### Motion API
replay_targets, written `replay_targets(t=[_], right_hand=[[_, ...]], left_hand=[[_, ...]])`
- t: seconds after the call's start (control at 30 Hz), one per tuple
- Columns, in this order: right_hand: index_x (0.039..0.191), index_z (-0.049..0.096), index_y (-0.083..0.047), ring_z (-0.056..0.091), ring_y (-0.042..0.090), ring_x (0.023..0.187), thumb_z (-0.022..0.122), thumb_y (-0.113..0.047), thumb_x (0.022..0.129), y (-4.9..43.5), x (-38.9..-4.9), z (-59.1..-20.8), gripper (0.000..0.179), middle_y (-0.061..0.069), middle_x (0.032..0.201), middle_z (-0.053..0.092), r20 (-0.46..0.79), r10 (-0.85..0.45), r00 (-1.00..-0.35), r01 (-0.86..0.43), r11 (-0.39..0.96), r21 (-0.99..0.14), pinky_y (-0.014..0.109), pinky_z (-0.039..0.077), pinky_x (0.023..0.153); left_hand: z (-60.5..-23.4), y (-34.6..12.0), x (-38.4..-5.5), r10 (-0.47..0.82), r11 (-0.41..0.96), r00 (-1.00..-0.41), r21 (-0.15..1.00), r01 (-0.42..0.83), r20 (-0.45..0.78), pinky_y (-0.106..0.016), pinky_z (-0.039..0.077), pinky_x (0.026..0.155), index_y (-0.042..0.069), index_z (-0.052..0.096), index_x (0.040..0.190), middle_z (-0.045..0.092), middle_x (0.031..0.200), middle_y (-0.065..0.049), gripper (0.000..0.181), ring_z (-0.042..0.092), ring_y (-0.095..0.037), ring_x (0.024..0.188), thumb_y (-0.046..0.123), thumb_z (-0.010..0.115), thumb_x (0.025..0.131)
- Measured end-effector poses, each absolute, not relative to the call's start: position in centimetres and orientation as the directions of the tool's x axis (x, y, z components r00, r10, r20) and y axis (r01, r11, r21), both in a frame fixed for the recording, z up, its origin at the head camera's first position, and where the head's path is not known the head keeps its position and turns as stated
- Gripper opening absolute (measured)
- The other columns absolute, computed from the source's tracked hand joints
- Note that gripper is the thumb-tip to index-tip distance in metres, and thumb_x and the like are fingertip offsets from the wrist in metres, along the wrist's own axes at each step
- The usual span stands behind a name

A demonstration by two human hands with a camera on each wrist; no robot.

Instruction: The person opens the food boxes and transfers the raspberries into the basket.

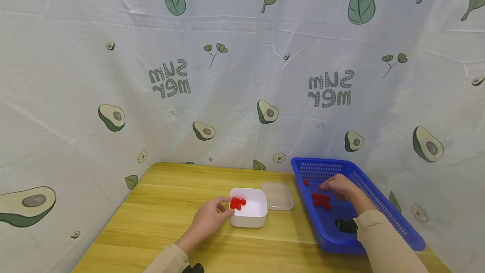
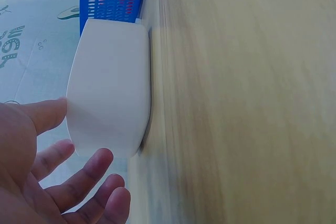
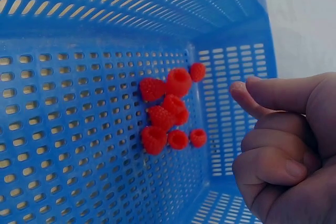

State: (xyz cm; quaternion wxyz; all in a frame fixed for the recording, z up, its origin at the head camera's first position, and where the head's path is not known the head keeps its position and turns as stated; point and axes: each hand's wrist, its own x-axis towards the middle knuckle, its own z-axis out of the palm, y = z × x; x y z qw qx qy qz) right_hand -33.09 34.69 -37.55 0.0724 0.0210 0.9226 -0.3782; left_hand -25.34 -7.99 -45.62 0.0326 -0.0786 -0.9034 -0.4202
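Note:
My left hand [image 1: 212, 216] is at the left side of a small white box [image 1: 248, 221], its thumb and a fingertip touching the rim. In the left wrist view the other fingers [image 2: 94, 166] are loosely bent beside the box [image 2: 110, 87]. Several red raspberries [image 1: 236, 204] lie in the box's left part. Over the blue basket [image 1: 322, 239] is my right hand [image 1: 341, 186], thumb and index tips close together, remaining fingers curled. Nothing shows between those tips. Several raspberries [image 3: 161, 118] lie on the basket floor, apart from the right hand [image 3: 283, 145].
A translucent lid [image 1: 278, 196] lies on the wooden table [image 1: 163, 205], right of the white box. The basket's raised walls stand at the table's right side. Behind the table hangs a white curtain [image 1: 235, 138] printed with avocados and leaves.

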Motion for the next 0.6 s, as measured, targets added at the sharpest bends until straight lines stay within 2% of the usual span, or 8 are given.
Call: replay_targets(t=[0.2,0.43,0.6], right_hand=[[0.108,0.069,0.01,0.027,0.008,0.044,0.064,-0.014,0.094,34.3,-32.8,-37.3,0.028,-0.006,0.05,0.031,-0.139,-0.025,-0.99,0.078,0.722,-0.687,0.026,0.028,0.045],[0.121,0.064,0.012,0.025,0.007,0.044,0.066,-0.021,0.094,32.8,-32.7,-36.6,0.043,-0.007,0.054,0.031,-0.134,-0.046,-0.99,0.06,0.721,-0.69,0.025,0.029,0.044],[0.119,0.067,0.01,0.029,0.008,0.045,0.068,-0.023,0.094,31.2,-32.6,-35.8,0.041,-0.006,0.054,0.034,-0.114,-0.066,-0.991,0.035,0.699,-0.714,0.027,0.031,0.046]], left_hand=[[-45.6,-8.1,-25.3,0.118,0.634,-0.984,0.753,0.176,0.131,-0.032,0.043,0.063,0.016,0.067,0.129,0.066,0.09,0.002,0.045,0.055,-0.017,0.076,0.037,0.075,0.09],[-45.5,-8.0,-25.2,0.116,0.63,-0.984,0.756,0.176,0.133,-0.032,0.043,0.063,0.017,0.067,0.129,0.066,0.09,0.002,0.044,0.055,-0.017,0.077,0.036,0.075,0.09],[-45.6,-8.0,-25.2,0.106,0.632,-0.986,0.757,0.164,0.125,-0.032,0.042,0.063,0.018,0.067,0.129,0.065,0.09,0.002,0.043,0.054,-0.017,0.076,0.035,0.075,0.09]])
